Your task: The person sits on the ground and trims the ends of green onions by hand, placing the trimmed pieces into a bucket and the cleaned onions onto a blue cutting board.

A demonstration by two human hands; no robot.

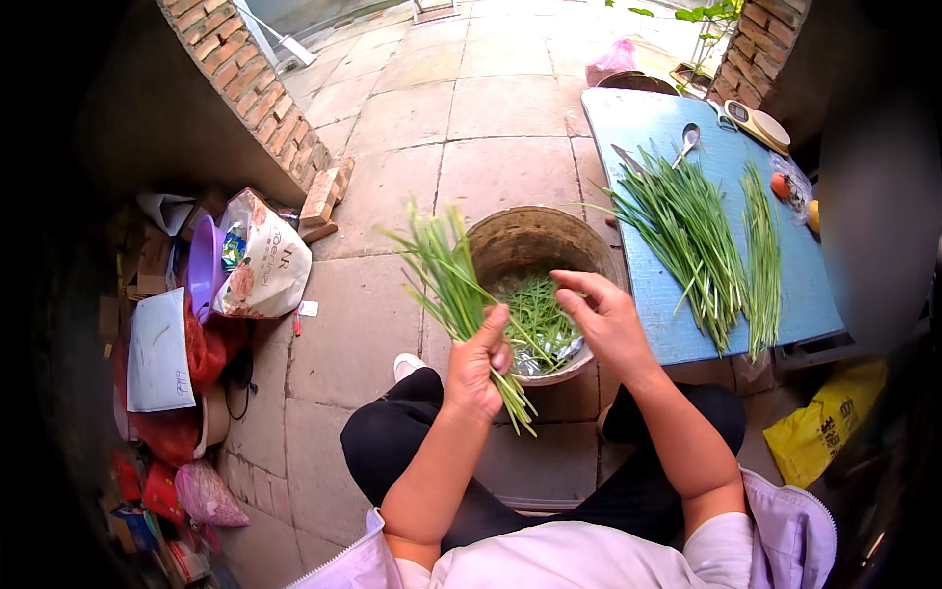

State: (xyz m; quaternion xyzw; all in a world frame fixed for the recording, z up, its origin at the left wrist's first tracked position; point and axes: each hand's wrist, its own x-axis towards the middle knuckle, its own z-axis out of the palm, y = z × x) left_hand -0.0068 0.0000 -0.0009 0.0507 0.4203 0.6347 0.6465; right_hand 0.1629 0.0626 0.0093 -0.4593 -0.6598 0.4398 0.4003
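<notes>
My left hand (477,362) is closed around a bunch of long green leaves (449,276), likely garlic chives, pale stems pointing down towards me. To its right, my right hand (600,320) is raised over a round bucket (541,221), thumb and fingers apart, with nothing visible between them. Inside the bucket lie loose green leaf pieces (541,313) on clear plastic. A large pile of the same leaves (688,243) lies on the blue table (798,294), beside a smaller bundle (762,265).
The table also bears a spoon (689,140), a knife (625,157), a kitchen scale (758,125) and a red fruit or vegetable (780,185). Bricks (321,199), a floral bag (265,261) and a purple basin (204,265) stand left. A yellow bag (824,427) lies right.
</notes>
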